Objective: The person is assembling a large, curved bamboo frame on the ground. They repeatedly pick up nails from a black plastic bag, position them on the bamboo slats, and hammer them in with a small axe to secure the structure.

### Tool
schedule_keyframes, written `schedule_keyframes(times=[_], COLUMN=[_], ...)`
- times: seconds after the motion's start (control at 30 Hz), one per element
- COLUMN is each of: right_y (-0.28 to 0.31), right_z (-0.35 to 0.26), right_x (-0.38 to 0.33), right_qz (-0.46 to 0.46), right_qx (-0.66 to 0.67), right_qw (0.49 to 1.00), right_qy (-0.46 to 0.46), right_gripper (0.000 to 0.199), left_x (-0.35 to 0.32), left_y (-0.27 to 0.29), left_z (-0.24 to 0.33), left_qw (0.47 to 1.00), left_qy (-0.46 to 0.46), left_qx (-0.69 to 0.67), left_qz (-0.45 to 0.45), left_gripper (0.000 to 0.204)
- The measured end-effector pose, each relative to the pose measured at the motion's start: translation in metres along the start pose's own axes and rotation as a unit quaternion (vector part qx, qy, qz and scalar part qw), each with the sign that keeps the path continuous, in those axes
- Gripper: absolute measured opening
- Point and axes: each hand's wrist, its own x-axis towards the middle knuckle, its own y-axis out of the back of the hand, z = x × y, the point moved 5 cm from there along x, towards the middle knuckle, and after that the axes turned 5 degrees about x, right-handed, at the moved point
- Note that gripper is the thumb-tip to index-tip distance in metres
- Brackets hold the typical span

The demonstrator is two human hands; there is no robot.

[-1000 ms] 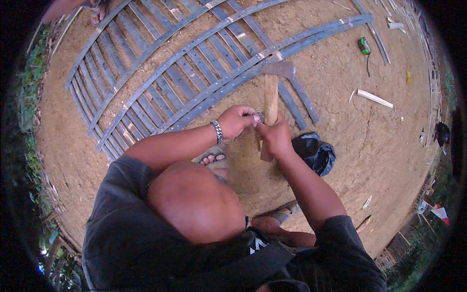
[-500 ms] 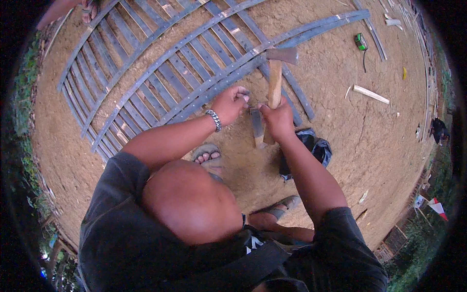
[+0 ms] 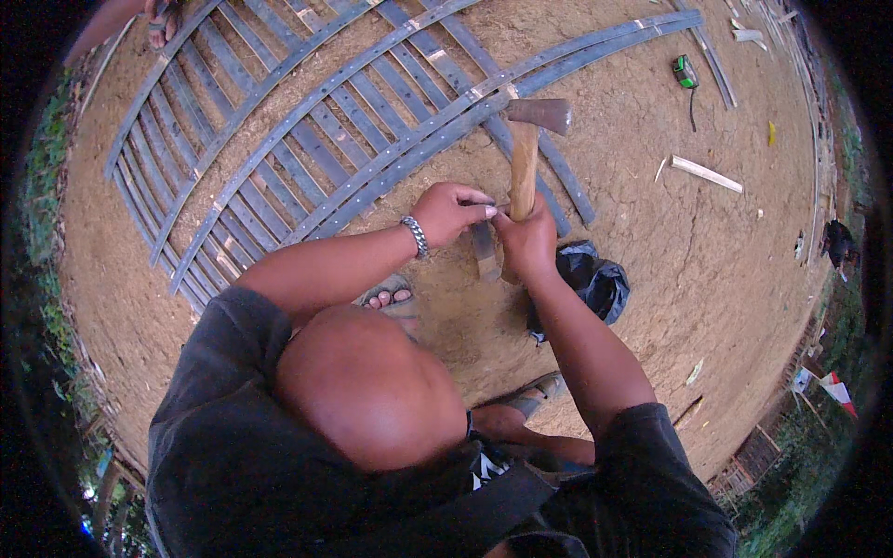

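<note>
My right hand (image 3: 527, 244) is wrapped round the wooden handle of a hatchet (image 3: 524, 167), which stands with its dark metal head at the far end. My left hand (image 3: 454, 214), with a chain bracelet on its wrist, is closed in a pinch. Its fingertips meet my right thumb beside the handle; anything between them is too small to make out. Below the two hands shows a short dark slat (image 3: 484, 251), partly hidden by them. Just beyond lies a panel of dark slats (image 3: 326, 144) fixed across long rails.
A crumpled black plastic bag (image 3: 595, 284) sits right of my right wrist. Farther right on the dirt ground (image 3: 670, 242) are a pale wood stick (image 3: 707, 174) and a green tape measure (image 3: 685, 72). Another person's limb (image 3: 161, 26) shows at the far left corner.
My left hand has moved right, and its fingertips now touch my right thumb. The hatchet stays in my right hand, nearly in the same place.
</note>
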Motion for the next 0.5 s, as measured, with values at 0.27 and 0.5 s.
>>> schedule_keyframes(times=[0.27, 0.5], right_y=[0.001, 0.026], right_z=[0.007, 0.013], right_x=[-0.006, -0.034], right_qz=[-0.023, -0.061], right_qx=[0.094, 0.158], right_qw=[0.994, 0.985], right_qy=[0.043, -0.038], right_gripper=[0.04, 0.043], left_x=[0.003, 0.042], left_y=[0.0, 0.087], left_z=[-0.004, 0.024], left_qw=[0.969, 0.97], left_qy=[0.03, -0.076], left_qx=[-0.244, -0.091], left_qz=[0.027, 0.213], left_gripper=[0.017, 0.019])
